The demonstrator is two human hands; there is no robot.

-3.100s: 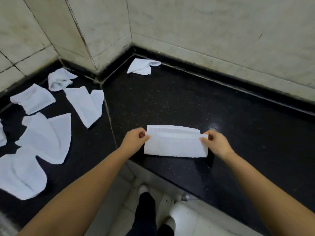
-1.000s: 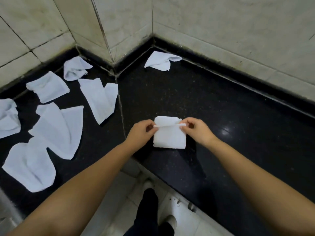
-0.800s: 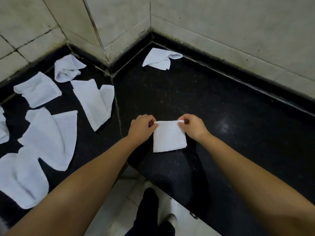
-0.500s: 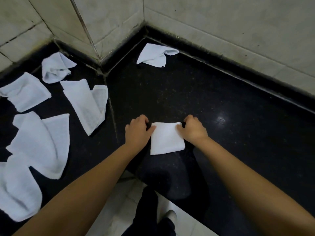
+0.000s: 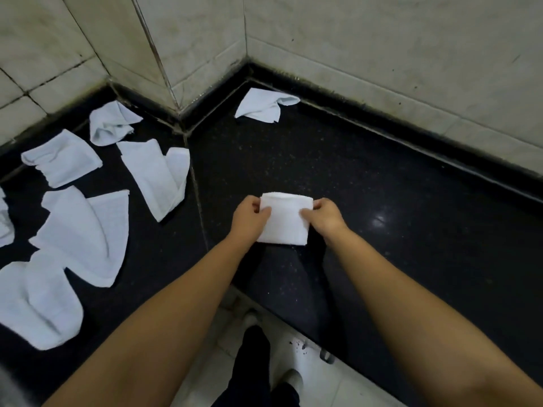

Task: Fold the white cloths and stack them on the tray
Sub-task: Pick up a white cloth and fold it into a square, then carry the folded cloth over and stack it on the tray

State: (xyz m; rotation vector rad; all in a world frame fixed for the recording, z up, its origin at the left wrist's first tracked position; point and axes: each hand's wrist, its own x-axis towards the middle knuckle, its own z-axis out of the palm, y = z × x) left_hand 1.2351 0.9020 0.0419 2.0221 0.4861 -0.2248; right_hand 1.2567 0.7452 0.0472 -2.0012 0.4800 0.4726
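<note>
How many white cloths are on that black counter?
8: folded cloth in both hands, one in the far corner, six at left; more may lie out of frame.

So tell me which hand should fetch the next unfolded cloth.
Left. The left hand is nearer the unfolded cloths lying left of the folded cloth; the right hand would have to cross over.

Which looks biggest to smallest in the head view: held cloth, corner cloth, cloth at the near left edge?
1. Near-left cloth, though it is closest to the camera.
2. Held cloth and corner cloth look about alike; the corner one lies farther off, so unranked.
</note>
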